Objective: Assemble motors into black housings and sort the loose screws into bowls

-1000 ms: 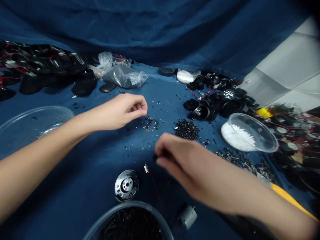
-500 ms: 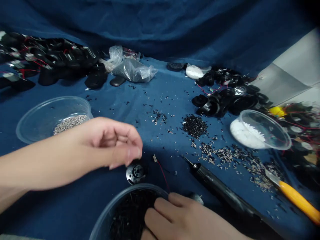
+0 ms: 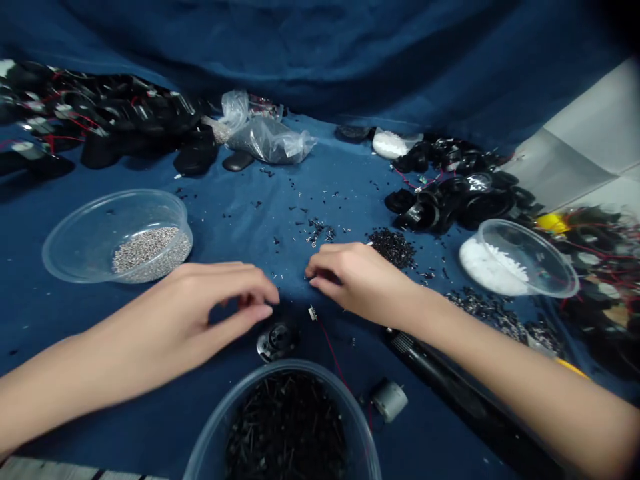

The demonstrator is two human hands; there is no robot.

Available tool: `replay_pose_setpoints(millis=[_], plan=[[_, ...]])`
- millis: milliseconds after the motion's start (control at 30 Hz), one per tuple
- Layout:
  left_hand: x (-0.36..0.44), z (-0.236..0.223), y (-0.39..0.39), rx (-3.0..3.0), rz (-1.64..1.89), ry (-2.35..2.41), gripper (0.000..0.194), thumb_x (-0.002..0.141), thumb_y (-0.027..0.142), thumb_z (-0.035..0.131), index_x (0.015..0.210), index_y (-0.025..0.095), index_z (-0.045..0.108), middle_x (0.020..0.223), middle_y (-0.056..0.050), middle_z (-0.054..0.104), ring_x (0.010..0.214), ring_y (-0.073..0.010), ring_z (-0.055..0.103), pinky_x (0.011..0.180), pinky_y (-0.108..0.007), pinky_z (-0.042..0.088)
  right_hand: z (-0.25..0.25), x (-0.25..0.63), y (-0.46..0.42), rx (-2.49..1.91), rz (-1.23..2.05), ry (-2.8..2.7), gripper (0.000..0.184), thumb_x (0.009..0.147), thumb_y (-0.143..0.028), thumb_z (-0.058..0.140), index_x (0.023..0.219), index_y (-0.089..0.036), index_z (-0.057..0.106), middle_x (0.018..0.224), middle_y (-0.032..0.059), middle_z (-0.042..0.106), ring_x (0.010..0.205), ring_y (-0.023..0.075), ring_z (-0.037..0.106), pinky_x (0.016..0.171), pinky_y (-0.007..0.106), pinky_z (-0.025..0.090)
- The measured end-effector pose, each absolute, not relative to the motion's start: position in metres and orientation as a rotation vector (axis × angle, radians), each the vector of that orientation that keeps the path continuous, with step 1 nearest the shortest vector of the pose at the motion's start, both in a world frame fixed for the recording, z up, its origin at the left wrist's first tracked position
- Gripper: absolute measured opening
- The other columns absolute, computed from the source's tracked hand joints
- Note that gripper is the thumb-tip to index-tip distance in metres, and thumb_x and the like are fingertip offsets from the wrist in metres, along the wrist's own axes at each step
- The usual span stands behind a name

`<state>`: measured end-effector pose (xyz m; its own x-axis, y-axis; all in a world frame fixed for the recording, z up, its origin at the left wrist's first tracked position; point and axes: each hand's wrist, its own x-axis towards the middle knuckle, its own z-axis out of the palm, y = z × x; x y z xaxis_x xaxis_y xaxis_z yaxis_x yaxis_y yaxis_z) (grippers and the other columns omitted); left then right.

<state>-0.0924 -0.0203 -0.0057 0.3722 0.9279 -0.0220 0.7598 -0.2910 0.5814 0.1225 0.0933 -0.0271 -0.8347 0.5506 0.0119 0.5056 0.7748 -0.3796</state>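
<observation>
My left hand (image 3: 200,313) hovers above and left of a round metal-and-black part (image 3: 275,341) on the blue cloth. Its thumb and forefinger are curled close together; anything between them is too small to make out. My right hand (image 3: 355,273) reaches in from the right, fingertips pinched downward, what they hold hidden. Between and below the hands lies a small white connector (image 3: 313,313) on a red wire. A small silver motor (image 3: 390,400) rests to the lower right. The clear bowl (image 3: 205,443) in front contains many black screws (image 3: 285,427).
A black electric screwdriver (image 3: 450,387) lies under my right forearm. Left stands a tub (image 3: 55,257) of silver screws. Loose black screws (image 3: 393,248) are heaped at right, near a tilted tub (image 3: 550,283) with white pieces. Black housings (image 3: 445,200) pile up behind; plastic bags (image 3: 275,140) lie farther back.
My right hand has moved up and away from the bowl of black screws to beside the left hand, uncovering the motor. My left hand has shifted slightly left, fingers still curled.
</observation>
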Motion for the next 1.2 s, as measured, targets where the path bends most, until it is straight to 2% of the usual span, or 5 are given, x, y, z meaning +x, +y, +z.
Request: replay_pose_setpoints(millis=[267, 467, 733, 1000, 1200], plan=[[-0.092, -0.044, 0.024, 2.167, 0.174, 1.317, 0.014, 0.092, 0.024, 0.053, 0.081, 0.019, 0.059, 0.078, 0.002, 0.058, 0.069, -0.0118, 0.053, 0.062, -0.024, 0.036, -0.036, 0.113, 0.139, -0.997, 0.407, -2.643, 0.015, 0.084, -0.009, 0.055, 0.090, -0.015, 0.068, 0.088, 0.0056, 0.066, 0.076, 0.0155, 0.057, 0.070, 0.027, 0.038], [-0.096, -0.044, 0.018, 2.225, 0.153, 1.348, 0.008, 0.095, 0.025, 0.050, 0.090, 0.021, 0.055, 0.091, 0.001, 0.059, 0.077, -0.0133, 0.056, 0.067, -0.026, 0.038, -0.053, 0.111, 0.159, -0.933, 0.507, -2.701, 0.012, 0.083, -0.009, 0.058, 0.087, -0.013, 0.068, 0.083, 0.0043, 0.067, 0.072, 0.0133, 0.056, 0.068, 0.026, 0.038], [-0.080, -0.048, 0.021, 2.382, -0.002, 1.373, 0.016, 0.099, 0.022, 0.042, 0.085, 0.018, 0.048, 0.084, -0.001, 0.056, 0.072, -0.0164, 0.055, 0.062, -0.031, 0.037, -0.056, 0.107, 0.168, -0.895, 0.517, -2.800, 0.012, 0.086, -0.011, 0.055, 0.086, -0.016, 0.066, 0.089, 0.0041, 0.063, 0.073, 0.0125, 0.052, 0.068, 0.027, 0.036], [-0.093, -0.058, 0.018, 2.432, 0.114, 1.330, 0.012, 0.099, 0.022, 0.044, 0.087, 0.019, 0.047, 0.089, -0.001, 0.053, 0.080, -0.0173, 0.052, 0.071, -0.032, 0.039, -0.057, 0.107, 0.167, -0.868, 0.473, -2.843, 0.012, 0.095, -0.018, 0.043, 0.089, -0.015, 0.053, 0.091, 0.0074, 0.058, 0.077, 0.0152, 0.049, 0.072, 0.028, 0.036], [-0.099, -0.049, 0.024, 2.209, 0.310, 1.326, 0.017, 0.099, 0.030, 0.044, 0.087, 0.020, 0.048, 0.085, 0.001, 0.057, 0.070, -0.0123, 0.052, 0.065, -0.027, 0.039, -0.058, 0.112, 0.167, -0.859, 0.513, -2.796, 0.015, 0.098, -0.021, 0.033, 0.093, -0.016, 0.046, 0.090, 0.0072, 0.056, 0.076, 0.0150, 0.049, 0.074, 0.028, 0.039]])
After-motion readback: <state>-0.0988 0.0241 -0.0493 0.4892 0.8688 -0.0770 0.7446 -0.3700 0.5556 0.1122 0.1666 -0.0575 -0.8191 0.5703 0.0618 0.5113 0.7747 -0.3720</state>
